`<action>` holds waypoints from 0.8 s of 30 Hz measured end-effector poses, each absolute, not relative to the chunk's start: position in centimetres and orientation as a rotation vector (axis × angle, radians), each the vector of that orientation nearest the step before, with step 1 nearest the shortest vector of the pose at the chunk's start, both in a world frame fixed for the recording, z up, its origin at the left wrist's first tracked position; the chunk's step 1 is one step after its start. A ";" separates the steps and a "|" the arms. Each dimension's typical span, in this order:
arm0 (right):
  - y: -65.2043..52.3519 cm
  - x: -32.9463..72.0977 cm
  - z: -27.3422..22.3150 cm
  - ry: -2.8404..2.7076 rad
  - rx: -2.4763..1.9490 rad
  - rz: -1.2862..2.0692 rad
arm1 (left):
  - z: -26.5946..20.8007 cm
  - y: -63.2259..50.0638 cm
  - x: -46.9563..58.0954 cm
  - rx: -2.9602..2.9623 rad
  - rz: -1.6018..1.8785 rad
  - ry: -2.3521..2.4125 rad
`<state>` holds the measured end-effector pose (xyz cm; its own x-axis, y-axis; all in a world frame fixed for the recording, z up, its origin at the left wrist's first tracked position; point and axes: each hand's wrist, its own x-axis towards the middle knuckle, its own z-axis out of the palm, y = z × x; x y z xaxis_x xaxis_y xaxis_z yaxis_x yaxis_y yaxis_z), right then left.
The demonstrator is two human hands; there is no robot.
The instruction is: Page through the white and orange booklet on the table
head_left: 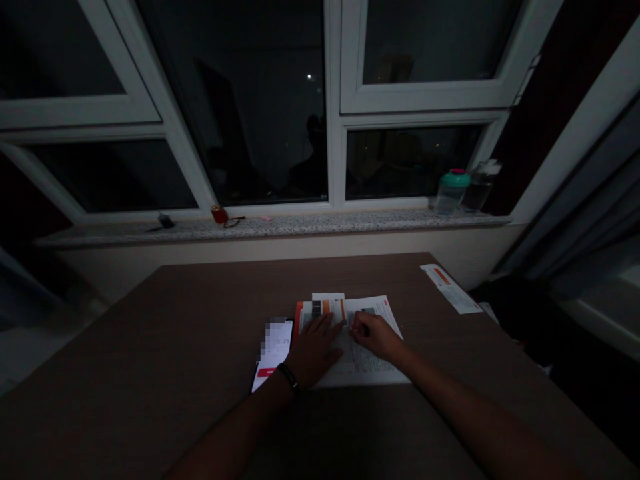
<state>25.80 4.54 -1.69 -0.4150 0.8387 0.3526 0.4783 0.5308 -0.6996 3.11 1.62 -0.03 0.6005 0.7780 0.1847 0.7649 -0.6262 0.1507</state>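
Observation:
An open printed booklet (377, 373) lies on the table before me. A smaller printed paper slip (327, 297) rests over its left page and sticks out past the top edge. My left hand (315, 350) is laid flat with fingers spread across the left page and the lower part of the slip; a dark band circles its wrist. Over the right page, close to the slip's right edge, my right hand (375, 333) is closed with its fingers curled together. Whatever it may hold is hidden in the dim light. A lit phone (275, 350) lies just left of the booklet.
Another printed sheet (450, 289) lies at the table's right edge. Beyond the brown table (200, 320), a granite windowsill (310, 223) carries a small red object (219, 214), a green-lidded bottle (451, 192) and a clear bottle (481, 187). The room is dark.

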 end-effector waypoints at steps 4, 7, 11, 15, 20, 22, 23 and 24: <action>4.3 25.9 -1.7 -2.167 -0.973 0.756 | 0.3 1.5 3.2 2.768 0.375 1.316; 4.1 25.9 -1.6 -2.234 -0.914 0.808 | 0.6 1.4 3.3 2.775 0.374 1.288; 4.1 25.8 -1.5 -2.142 -1.020 0.733 | 0.8 1.3 3.4 2.775 0.376 1.281; 4.0 25.7 -1.2 -2.130 -1.011 0.750 | 0.8 1.2 3.5 2.771 0.349 1.298; 3.7 25.9 -1.2 -2.259 -0.810 0.829 | 0.8 1.0 3.4 2.778 0.339 1.283; 3.7 25.9 -1.4 -2.263 -0.815 0.813 | 0.8 1.0 3.4 2.782 0.329 1.285; 3.8 25.9 -1.6 -2.244 -0.847 0.791 | 0.7 1.0 3.3 2.782 0.329 1.291; 3.9 25.8 -1.7 -2.215 -0.894 0.765 | 0.7 1.1 3.3 2.780 0.333 1.303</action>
<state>25.84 3.87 -1.67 -0.5765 0.7490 0.3265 0.3875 0.6024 -0.6978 3.31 1.08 0.66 0.6213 0.7646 0.1712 0.7531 -0.6430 0.1389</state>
